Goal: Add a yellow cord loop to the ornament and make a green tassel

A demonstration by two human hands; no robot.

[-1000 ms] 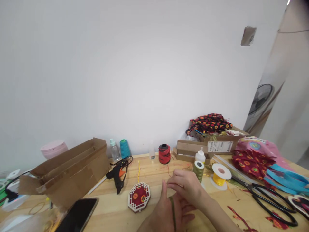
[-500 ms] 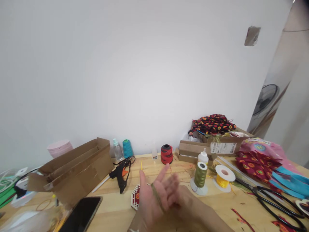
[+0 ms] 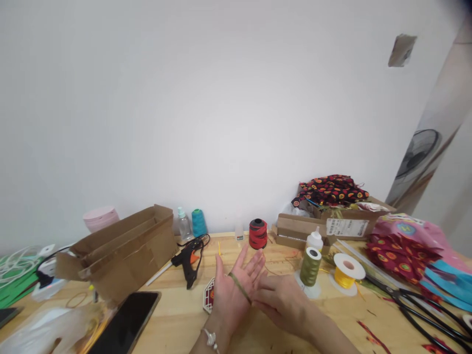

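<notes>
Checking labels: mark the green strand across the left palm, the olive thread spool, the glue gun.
Green strand [image 3: 240, 287], head view: middle of its visible length.
Olive thread spool [image 3: 310, 270], head view: wound side.
Glue gun [image 3: 188, 273], head view: black handle.

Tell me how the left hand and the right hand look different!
The left hand is palm up, fingers outstretched; the right hand shows its back, fingers bent. A green strand crosses the left hand; none crosses the right hand's back. The left hand has a bracelet at its wrist; the right hand shows none. Both are ungloved.
</notes>
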